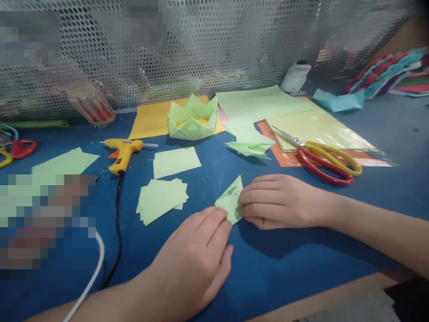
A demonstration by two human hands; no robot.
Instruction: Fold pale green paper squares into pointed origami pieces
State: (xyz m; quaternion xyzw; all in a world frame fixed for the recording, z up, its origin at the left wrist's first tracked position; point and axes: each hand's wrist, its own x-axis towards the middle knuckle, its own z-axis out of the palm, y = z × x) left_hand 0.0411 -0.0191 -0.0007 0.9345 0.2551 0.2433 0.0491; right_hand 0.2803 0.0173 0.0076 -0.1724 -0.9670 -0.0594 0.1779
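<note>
A small piece of folded green paper (231,201) lies on the blue table between my two hands. My left hand (201,250) presses its lower left edge with the fingertips. On the right side, my right hand (275,201) has its fingers closed on the paper's edge, thumb underneath. Left of it lies a stack of green paper sheets (162,199), with another green sheet (177,162) just behind. Several folded green pieces (251,149) sit beyond my right hand. A green paper ring with pointed petals (192,120) stands farther back.
A yellow glue gun (122,152) with a black cord lies at left. Scissors (325,161) with red and yellow handles rest at right on packaged paper (315,129). A perforated metal panel (201,53) rises along the back. A white cable (90,277) crosses my left forearm.
</note>
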